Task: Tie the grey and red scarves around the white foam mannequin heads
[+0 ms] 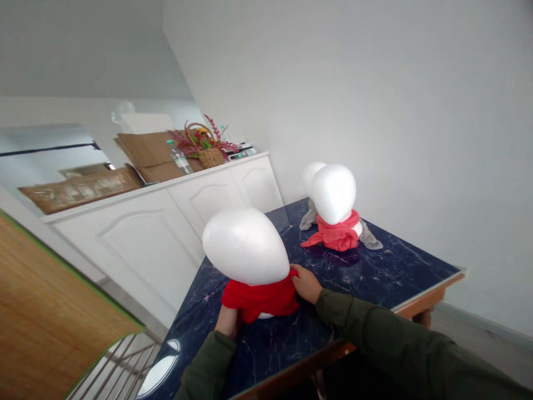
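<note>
A white mannequin head (245, 244) stands on the dark blue marbled table (287, 347). Around its neck lies a red scarf (264, 298). My right hand (307, 283) pinches the scarf at the right side of the neck, fingers closed on the cloth. At the left side, my left hand (228, 321) is partly under the scarf, its fingers hidden by the cloth. Farther back, a second white head (334, 193) wears a coral scarf (338, 233). Behind it a third white head (312, 174) is partly hidden, with grey cloth (308, 216) near its base.
White cabinets (141, 244) run along the left wall, holding cardboard (152, 155), a plastic bottle (180, 159) and a flower basket (211, 157). A wooden board (50, 311) and a metal rack (120, 366) are at the lower left. The table's wooden edge (433, 297) faces right.
</note>
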Demonstrator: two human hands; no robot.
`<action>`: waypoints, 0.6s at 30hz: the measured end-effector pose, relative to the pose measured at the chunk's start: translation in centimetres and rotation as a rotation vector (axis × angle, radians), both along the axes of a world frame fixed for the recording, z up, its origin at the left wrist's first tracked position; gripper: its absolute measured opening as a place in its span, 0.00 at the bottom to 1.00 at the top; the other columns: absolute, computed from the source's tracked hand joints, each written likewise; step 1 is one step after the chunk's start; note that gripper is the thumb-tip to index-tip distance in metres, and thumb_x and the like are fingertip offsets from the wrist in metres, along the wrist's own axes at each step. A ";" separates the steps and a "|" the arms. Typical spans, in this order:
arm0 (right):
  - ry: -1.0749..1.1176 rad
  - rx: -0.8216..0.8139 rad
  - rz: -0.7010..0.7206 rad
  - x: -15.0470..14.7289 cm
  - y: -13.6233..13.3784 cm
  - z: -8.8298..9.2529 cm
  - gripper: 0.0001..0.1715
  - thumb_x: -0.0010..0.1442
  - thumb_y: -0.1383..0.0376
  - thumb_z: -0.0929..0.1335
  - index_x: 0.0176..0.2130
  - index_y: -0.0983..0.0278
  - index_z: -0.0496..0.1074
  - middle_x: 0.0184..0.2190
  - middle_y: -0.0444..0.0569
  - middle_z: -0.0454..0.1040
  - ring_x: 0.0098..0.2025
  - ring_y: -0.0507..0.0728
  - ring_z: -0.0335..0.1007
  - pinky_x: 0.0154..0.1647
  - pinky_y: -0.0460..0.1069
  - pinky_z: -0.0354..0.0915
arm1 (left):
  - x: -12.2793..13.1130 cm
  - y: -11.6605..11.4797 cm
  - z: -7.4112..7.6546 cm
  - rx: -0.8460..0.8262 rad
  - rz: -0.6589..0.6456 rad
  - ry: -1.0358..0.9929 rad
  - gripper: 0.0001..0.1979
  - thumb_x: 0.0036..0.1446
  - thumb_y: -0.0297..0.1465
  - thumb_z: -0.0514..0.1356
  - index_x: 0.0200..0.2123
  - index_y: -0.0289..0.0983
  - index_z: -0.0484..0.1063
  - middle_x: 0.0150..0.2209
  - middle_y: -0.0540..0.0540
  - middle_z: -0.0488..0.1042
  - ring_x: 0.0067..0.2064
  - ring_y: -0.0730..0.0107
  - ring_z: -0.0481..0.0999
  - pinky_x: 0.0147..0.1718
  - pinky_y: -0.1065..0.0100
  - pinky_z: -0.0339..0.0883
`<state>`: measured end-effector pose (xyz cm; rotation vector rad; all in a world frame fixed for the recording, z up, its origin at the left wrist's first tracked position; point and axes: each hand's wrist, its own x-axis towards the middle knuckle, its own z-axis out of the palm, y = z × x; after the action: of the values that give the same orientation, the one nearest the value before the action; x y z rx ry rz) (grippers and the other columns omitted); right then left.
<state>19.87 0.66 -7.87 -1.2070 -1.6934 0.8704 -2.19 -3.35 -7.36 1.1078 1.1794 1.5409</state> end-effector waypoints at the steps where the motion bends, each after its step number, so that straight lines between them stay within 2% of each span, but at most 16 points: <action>1: 0.045 -0.018 -0.048 0.2 0.4 -0.1 0.23 0.49 0.71 0.59 0.47 0.67 0.64 0.45 0.54 0.67 0.48 0.57 0.62 0.48 0.51 0.56 | 0.6 0.4 0.3 0.002 -0.020 -0.063 0.19 0.50 0.42 0.53 0.43 0.38 0.68 0.42 0.44 0.73 0.50 0.60 0.67 0.49 0.56 0.60; 3: 0.206 -0.070 -0.093 0.4 1.1 -0.1 0.25 0.49 0.69 0.59 0.48 0.68 0.63 0.46 0.54 0.67 0.47 0.57 0.62 0.47 0.50 0.58 | 1.8 1.5 1.0 0.010 -0.052 -0.166 0.21 0.49 0.42 0.54 0.45 0.37 0.67 0.42 0.44 0.73 0.49 0.58 0.67 0.49 0.57 0.62; 4: 0.342 -0.116 -0.065 0.6 1.3 0.0 0.24 0.49 0.67 0.59 0.48 0.68 0.64 0.45 0.53 0.68 0.46 0.57 0.63 0.46 0.51 0.59 | 2.3 2.3 1.2 0.017 -0.064 -0.197 0.22 0.48 0.42 0.55 0.45 0.37 0.67 0.42 0.44 0.73 0.49 0.58 0.68 0.48 0.58 0.62; 6: 0.675 -0.266 0.091 0.9 1.7 0.2 0.21 0.52 0.63 0.59 0.45 0.66 0.65 0.41 0.52 0.71 0.43 0.58 0.66 0.44 0.52 0.61 | 3.3 4.0 1.3 0.009 -0.113 -0.238 0.23 0.46 0.41 0.57 0.46 0.37 0.66 0.42 0.44 0.73 0.49 0.57 0.68 0.48 0.58 0.63; 8: 0.923 -0.456 0.307 1.3 2.1 0.6 0.21 0.54 0.59 0.58 0.45 0.66 0.66 0.39 0.51 0.72 0.42 0.58 0.67 0.43 0.53 0.62 | 3.7 5.8 1.1 -0.032 -0.174 -0.261 0.23 0.46 0.41 0.57 0.45 0.38 0.67 0.41 0.44 0.74 0.48 0.56 0.68 0.46 0.57 0.64; 11: 1.026 -0.704 0.586 2.1 3.1 0.7 0.23 0.56 0.57 0.58 0.45 0.68 0.65 0.39 0.53 0.71 0.41 0.57 0.68 0.45 0.54 0.61 | 3.5 7.8 0.7 -0.091 -0.261 -0.267 0.21 0.47 0.42 0.57 0.42 0.36 0.69 0.38 0.42 0.75 0.47 0.55 0.69 0.44 0.57 0.65; 13: 1.041 -0.785 0.702 2.6 4.1 0.6 0.22 0.58 0.57 0.58 0.46 0.69 0.64 0.39 0.53 0.71 0.41 0.57 0.68 0.45 0.55 0.61 | 2.9 8.4 0.5 -0.077 -0.301 -0.240 0.20 0.46 0.39 0.59 0.41 0.35 0.69 0.38 0.41 0.75 0.45 0.55 0.71 0.44 0.57 0.66; 15: 1.083 -0.803 0.718 2.7 5.1 0.5 0.21 0.59 0.58 0.57 0.46 0.68 0.63 0.40 0.53 0.71 0.41 0.57 0.68 0.45 0.55 0.61 | 2.3 8.5 0.4 -0.029 -0.304 -0.192 0.21 0.44 0.36 0.61 0.42 0.35 0.69 0.38 0.41 0.75 0.44 0.56 0.72 0.43 0.58 0.66; 18: 1.160 -0.770 0.623 2.6 5.9 0.4 0.20 0.60 0.59 0.57 0.47 0.67 0.62 0.41 0.52 0.71 0.41 0.56 0.68 0.45 0.55 0.62 | 1.3 8.5 0.1 0.025 -0.237 -0.135 0.22 0.41 0.32 0.63 0.43 0.35 0.67 0.38 0.43 0.74 0.42 0.58 0.73 0.42 0.59 0.66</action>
<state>22.42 6.60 -7.45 -0.3153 -0.7085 2.1858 -0.90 5.20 -7.25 1.0997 0.9066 1.4261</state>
